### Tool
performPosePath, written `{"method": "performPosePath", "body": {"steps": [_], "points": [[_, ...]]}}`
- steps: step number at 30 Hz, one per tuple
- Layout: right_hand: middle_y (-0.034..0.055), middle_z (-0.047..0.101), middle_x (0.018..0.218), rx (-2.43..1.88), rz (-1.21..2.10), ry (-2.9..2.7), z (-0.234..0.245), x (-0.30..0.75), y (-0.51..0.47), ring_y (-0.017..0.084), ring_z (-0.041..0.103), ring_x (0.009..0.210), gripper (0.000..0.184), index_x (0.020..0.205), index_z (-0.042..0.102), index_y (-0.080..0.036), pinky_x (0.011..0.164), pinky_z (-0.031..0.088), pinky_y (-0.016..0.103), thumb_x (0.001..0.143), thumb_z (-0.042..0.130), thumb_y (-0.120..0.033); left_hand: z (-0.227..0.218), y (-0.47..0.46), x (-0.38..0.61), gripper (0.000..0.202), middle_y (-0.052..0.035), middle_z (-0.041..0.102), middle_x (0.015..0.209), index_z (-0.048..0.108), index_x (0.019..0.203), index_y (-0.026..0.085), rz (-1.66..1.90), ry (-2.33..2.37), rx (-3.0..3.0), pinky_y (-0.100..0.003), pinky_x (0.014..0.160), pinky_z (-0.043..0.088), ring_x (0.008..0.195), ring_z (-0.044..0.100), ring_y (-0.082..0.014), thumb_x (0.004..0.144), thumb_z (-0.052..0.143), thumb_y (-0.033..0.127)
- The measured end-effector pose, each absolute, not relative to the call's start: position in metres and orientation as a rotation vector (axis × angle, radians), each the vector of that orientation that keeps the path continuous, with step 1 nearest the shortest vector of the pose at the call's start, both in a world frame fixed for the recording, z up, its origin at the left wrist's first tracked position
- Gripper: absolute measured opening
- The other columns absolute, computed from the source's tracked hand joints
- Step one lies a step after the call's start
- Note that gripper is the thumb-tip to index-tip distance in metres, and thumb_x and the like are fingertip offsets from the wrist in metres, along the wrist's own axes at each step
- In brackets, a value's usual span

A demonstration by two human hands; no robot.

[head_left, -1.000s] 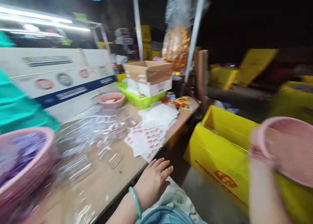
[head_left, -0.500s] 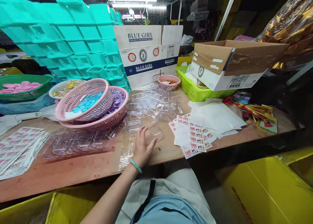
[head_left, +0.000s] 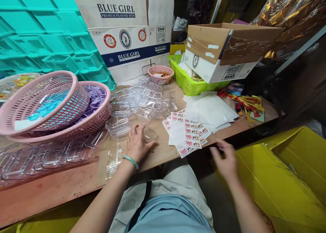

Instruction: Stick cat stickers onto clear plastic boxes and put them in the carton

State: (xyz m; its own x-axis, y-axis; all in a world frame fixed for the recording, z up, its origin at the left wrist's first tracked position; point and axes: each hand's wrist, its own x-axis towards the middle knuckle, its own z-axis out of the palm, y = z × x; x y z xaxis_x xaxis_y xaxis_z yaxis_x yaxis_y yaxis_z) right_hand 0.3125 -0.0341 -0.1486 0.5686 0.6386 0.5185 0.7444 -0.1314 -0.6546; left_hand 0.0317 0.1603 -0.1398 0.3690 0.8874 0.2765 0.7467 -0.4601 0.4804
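My left hand (head_left: 139, 144), with a green bangle at its wrist, rests on the table with fingers spread and thumb apart. Beside its fingers lies a small clear plastic box (head_left: 151, 134), partly covered by the hand. My right hand (head_left: 226, 161) hovers past the table's front edge, slightly blurred, its fingers apart and nothing seen in them. Nearest to it are sticker sheets (head_left: 192, 133) with pink print and cartoon cats. Behind my left hand, several clear plastic boxes (head_left: 152, 95) lie in a loose pile. More clear boxes (head_left: 54, 155) stand in a row at the left.
Pink baskets (head_left: 98, 119) hold blue and purple pieces at left. A smaller pink basket (head_left: 161, 77) stands behind the clear pile. White sheets (head_left: 211, 109), a green basket (head_left: 192, 87) and an open carton (head_left: 211, 68) are at right. Yellow boxes (head_left: 270, 172) stand below.
My right hand has come into view at the right. The view has turned right and down. My left hand stays by the small clear box, its fingers a little more bent.
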Motion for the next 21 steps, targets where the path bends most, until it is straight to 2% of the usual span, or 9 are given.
{"method": "performPosePath", "body": {"steps": [3,5,7,9,12,15,18,21], "points": [[0.0100,0.060,0.131,-1.785,-0.005,-1.650,-0.147,0.283,-0.006,0.030,0.052,0.124,0.050,0.125,0.060,-0.026,0.109,0.039,0.051,0.079,0.071,-0.041,-0.133,0.140,0.035,0.071,-0.0177,0.039,0.139,0.049,0.130,0.020,0.969,1.314,2.335,-0.058,0.106,0.032,0.130,0.037,-0.0373,0.070,0.074,0.047],[0.0145,0.049,0.142,-1.762,-0.004,-1.954,-0.146,0.268,0.013,0.034,0.038,0.136,0.070,0.140,0.045,-0.021,0.112,0.031,0.058,0.079,0.069,-0.044,-0.132,0.123,0.039,0.052,-0.0153,0.048,0.132,0.054,0.124,0.021,1.029,1.122,2.196,-0.052,0.106,0.036,0.125,0.045,-0.0312,0.078,0.067,0.043],[0.0178,0.050,0.141,-1.740,-0.046,-2.096,-0.144,0.261,0.024,0.036,0.039,0.135,0.080,0.143,0.040,-0.016,0.110,0.030,0.062,0.077,0.070,-0.050,-0.133,0.110,0.045,0.039,-0.0124,0.059,0.119,0.058,0.116,0.020,0.909,0.993,1.897,-0.044,0.099,0.044,0.112,0.057,-0.0253,0.084,0.061,0.042],[0.0163,0.061,0.129,-1.681,-0.063,-2.179,-0.143,0.259,0.022,0.034,0.050,0.127,0.071,0.138,0.046,-0.017,0.109,0.033,0.061,0.079,0.068,-0.048,-0.135,0.104,0.053,0.041,-0.0117,0.064,0.114,0.058,0.113,0.018,0.770,0.957,1.514,-0.040,0.093,0.048,0.105,0.062,-0.0228,0.083,0.061,0.045],[0.0102,0.070,0.111,-1.553,-0.101,-2.242,-0.143,0.260,0.005,0.026,0.062,0.110,0.037,0.126,0.058,-0.019,0.104,0.044,0.051,0.089,0.058,-0.025,-0.137,0.105,0.068,0.055,-0.0127,0.063,0.118,0.054,0.119,0.017,0.663,0.895,1.050,-0.035,0.089,0.051,0.103,0.063,-0.0209,0.075,0.070,0.046],[0.0092,0.070,0.113,-1.496,-0.179,-2.154,-0.145,0.257,-0.012,0.023,0.064,0.107,0.038,0.124,0.059,-0.019,0.097,0.051,0.042,0.089,0.048,-0.009,-0.137,0.111,0.084,0.063,-0.0098,0.067,0.105,0.052,0.121,0.016,0.607,0.812,0.844,-0.031,0.078,0.052,0.088,0.066,-0.0170,0.068,0.077,0.040],[0.0114,0.067,0.120,-1.436,-0.146,-2.141,-0.144,0.248,-0.017,0.026,0.061,0.114,0.037,0.125,0.058,-0.018,0.096,0.051,0.045,0.089,0.053,-0.014,-0.138,0.116,0.098,0.063,-0.0059,0.069,0.088,0.057,0.113,0.013,0.676,0.796,0.774,-0.031,0.074,0.052,0.078,0.065,-0.0163,0.059,0.083,0.034],[0.0116,0.066,0.122,-1.368,0.002,-2.084,-0.136,0.240,-0.005,0.029,0.058,0.119,0.040,0.128,0.056,-0.019,0.100,0.048,0.050,0.089,0.058,-0.028,-0.141,0.119,0.110,0.049,-0.0070,0.071,0.090,0.063,0.100,0.013,0.759,0.765,0.754,-0.033,0.078,0.051,0.079,0.066,-0.0179,0.060,0.081,0.034]]}}
